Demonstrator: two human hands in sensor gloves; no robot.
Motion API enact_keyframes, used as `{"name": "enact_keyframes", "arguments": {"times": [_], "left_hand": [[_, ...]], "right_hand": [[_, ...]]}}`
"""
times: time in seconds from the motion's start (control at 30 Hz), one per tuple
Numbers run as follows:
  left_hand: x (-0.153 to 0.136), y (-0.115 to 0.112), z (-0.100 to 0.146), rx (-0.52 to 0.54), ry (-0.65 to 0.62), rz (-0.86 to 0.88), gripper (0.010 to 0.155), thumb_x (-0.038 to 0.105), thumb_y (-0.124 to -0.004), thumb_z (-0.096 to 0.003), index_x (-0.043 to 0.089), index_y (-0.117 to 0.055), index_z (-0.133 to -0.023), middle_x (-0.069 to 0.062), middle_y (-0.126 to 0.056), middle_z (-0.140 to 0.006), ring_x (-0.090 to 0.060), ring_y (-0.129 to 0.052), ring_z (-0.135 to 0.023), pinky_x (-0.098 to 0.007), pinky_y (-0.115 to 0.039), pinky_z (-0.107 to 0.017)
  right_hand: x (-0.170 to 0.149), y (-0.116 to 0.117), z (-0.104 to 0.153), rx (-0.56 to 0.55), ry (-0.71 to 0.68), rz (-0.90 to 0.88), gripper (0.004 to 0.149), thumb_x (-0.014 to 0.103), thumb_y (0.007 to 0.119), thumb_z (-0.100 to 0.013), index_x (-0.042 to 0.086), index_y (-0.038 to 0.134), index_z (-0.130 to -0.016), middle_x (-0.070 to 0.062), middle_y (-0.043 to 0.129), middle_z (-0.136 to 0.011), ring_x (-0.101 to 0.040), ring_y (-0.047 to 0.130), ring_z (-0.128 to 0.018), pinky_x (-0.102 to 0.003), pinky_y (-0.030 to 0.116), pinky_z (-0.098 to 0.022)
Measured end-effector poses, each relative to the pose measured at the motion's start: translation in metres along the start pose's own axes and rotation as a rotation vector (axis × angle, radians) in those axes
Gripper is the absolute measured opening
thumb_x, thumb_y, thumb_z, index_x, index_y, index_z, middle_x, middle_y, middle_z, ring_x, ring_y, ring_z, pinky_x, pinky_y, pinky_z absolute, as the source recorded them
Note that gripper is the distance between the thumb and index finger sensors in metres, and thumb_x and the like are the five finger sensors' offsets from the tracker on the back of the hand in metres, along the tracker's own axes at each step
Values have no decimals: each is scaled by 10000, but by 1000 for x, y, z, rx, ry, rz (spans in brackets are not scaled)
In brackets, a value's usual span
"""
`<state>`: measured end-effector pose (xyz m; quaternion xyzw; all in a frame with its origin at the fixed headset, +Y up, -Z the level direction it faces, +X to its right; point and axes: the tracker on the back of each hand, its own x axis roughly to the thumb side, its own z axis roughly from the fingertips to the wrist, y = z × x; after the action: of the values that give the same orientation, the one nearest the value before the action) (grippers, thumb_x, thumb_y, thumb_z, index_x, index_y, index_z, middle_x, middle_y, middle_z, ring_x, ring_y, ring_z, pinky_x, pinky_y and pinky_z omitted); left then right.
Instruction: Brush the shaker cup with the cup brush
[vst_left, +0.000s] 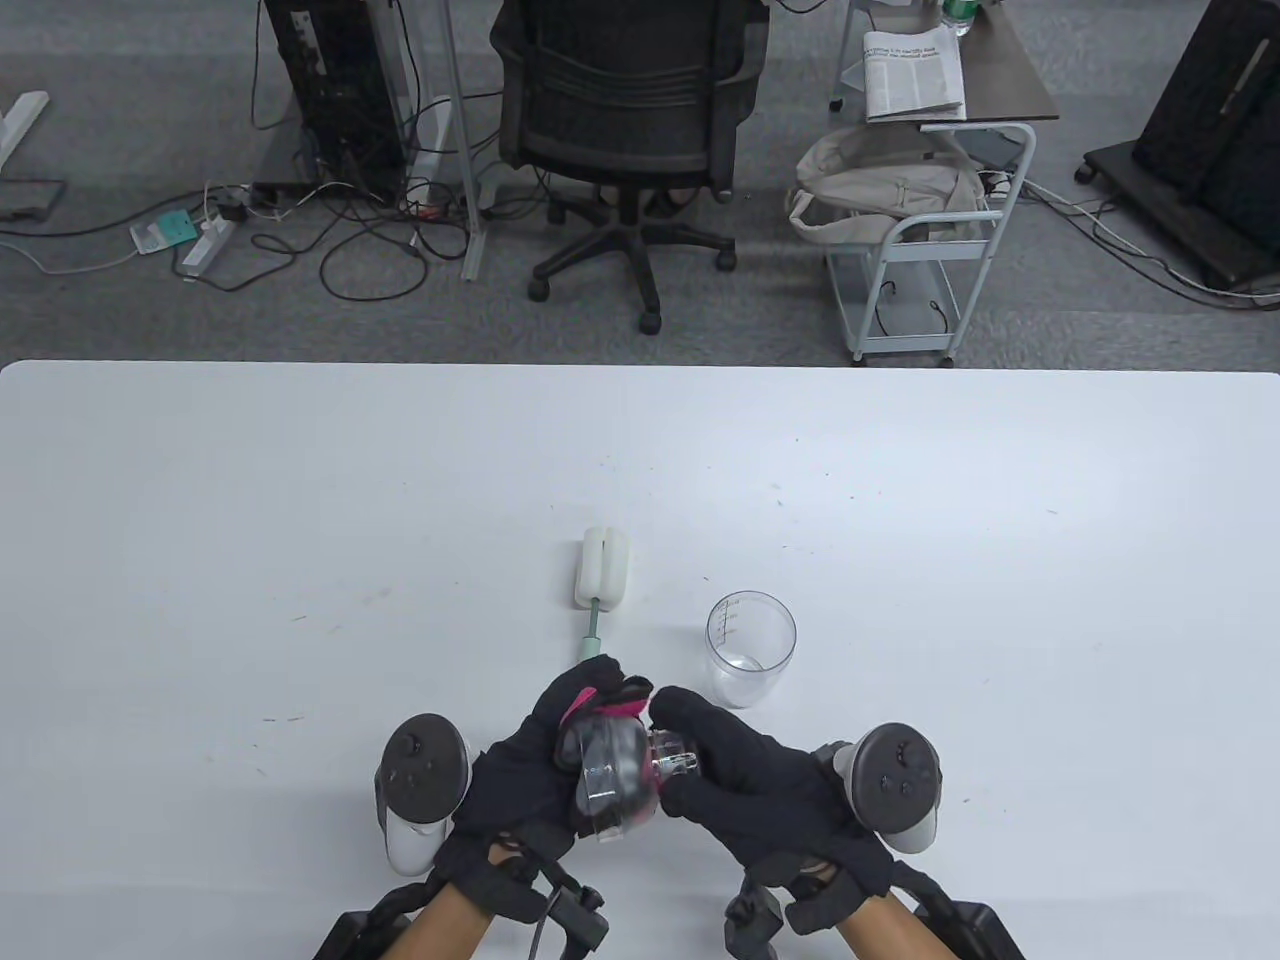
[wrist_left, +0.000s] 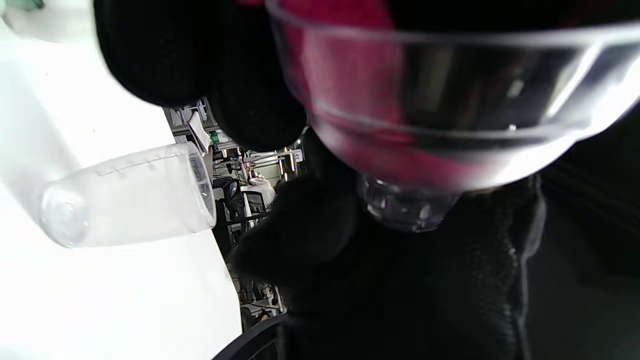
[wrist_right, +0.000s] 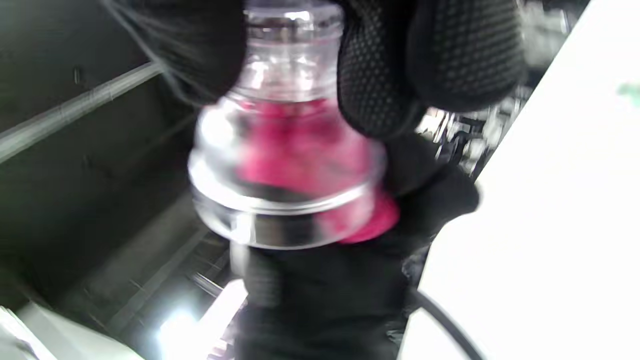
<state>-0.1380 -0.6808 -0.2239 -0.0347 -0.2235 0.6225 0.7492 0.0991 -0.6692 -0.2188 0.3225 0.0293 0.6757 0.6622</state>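
From above, both hands meet over the near table (vst_left: 300, 560): the left hand (vst_left: 530, 765) grips a clear lid (vst_left: 612, 770) with a pink part, the right hand (vst_left: 745, 785) pinches its small cap (vst_left: 676, 766). The brush (vst_left: 603, 580) lies flat just beyond them, beside the upright, uncovered cup (vst_left: 751, 647). The left wrist view shows the lid (wrist_left: 440, 100) close up and the cup (wrist_left: 130, 195) behind; the right wrist view shows fingers (wrist_right: 430, 55) clamped around the cap (wrist_right: 292, 50).

The clear shaker cup (vst_left: 751, 647) stands upright beside the white-headed, green-handled cup brush (vst_left: 601, 585) lying flat.
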Motion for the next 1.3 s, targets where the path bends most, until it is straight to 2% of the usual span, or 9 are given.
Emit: {"name": "enact_keyframes", "arguments": {"times": [0.2, 0.33, 0.4, 0.5, 0.63, 0.87, 1.03, 1.13, 1.3], "left_hand": [[-12, -5, -1, -155, 199, 111, 855, 498, -807, -565, 208, -240, -1136, -163, -803, -930, -219, -1030, -555, -494, -862, -440], [-15, 5, -4, -94, 141, 102, 680, 433, -865, -541, 215, -507, -1077, -120, -889, -815, -191, -1047, -485, -488, -875, -414], [-13, 11, -3, -15, 112, 92, 618, 414, -857, -557, 227, -540, -1053, -105, -895, -806, -174, -1049, -479, -477, -881, -416], [-4, 20, 3, 165, 37, 56, 588, 394, -838, -576, 227, -528, -1046, -118, -887, -811, -175, -1050, -483, -475, -881, -420], [6, 14, 7, 219, -81, -239, 589, 380, -811, -595, 243, -477, -1061, -106, -851, -872, -191, -1043, -533, -480, -873, -450], [20, -2, 7, 53, -251, -320, 641, 365, -782, -605, 309, -393, -1112, -153, -672, -1088, -303, -1014, -683, -529, -835, -534], [12, 1, -1, -97, -285, -56, 621, 360, -796, -586, 343, -466, -1112, -185, -603, -1147, -391, -983, -759, -576, -804, -568], [6, 9, -2, -24, -241, 67, 543, 330, -811, -581, 286, -568, -1064, -184, -749, -1060, -347, -1020, -689, -562, -830, -523], [6, 18, 3, 176, -133, -162, 525, 345, -806, -588, 237, -577, -1047, -190, -810, -989, -313, -1036, -654, -540, -850, -498]], "right_hand": [[13, 6, 2, 6, -135, 245, 457, 218, 872, -480, 342, 690, -881, -61, 496, -1113, -428, 681, -932, -540, 702, -745], [13, 7, 3, 19, -140, 269, 368, 249, 845, -510, 325, 752, -858, 30, 546, -1117, -381, 627, -1024, -548, 617, -782], [16, 8, 5, -14, -155, 317, 395, 349, 821, -537, 315, 728, -919, -26, 478, -1177, -408, 437, -1096, -619, 480, -786], [30, 15, 11, -191, -310, 619, 582, 504, 791, -535, 240, 622, -1025, -112, 385, -1152, -424, 521, -974, -564, 553, -743], [34, 34, 13, -140, -396, 931, 791, 664, 689, -525, 176, 460, -1104, -234, 415, -1085, -334, 776, -743, -474, 766, -596], [27, 12, 7, -215, -226, 666, 640, 477, 663, -600, 143, 438, -1097, -271, 397, -1081, -390, 825, -692, -503, 802, -537], [23, -17, 6, -324, -101, 463, 519, 339, 659, -604, 145, 543, -1072, -230, 568, -1049, -422, 873, -665, -518, 827, -503], [22, -39, 9, -431, -53, 410, 449, 299, 674, -595, 204, 632, -1033, -161, 662, -991, -364, 924, -615, -473, 874, -460], [30, -55, 11, -430, -109, 212, 436, 311, 736, -564, 228, 699, -991, -117, 720, -861, -252, 992, -520, -377, 937, -385]]}}
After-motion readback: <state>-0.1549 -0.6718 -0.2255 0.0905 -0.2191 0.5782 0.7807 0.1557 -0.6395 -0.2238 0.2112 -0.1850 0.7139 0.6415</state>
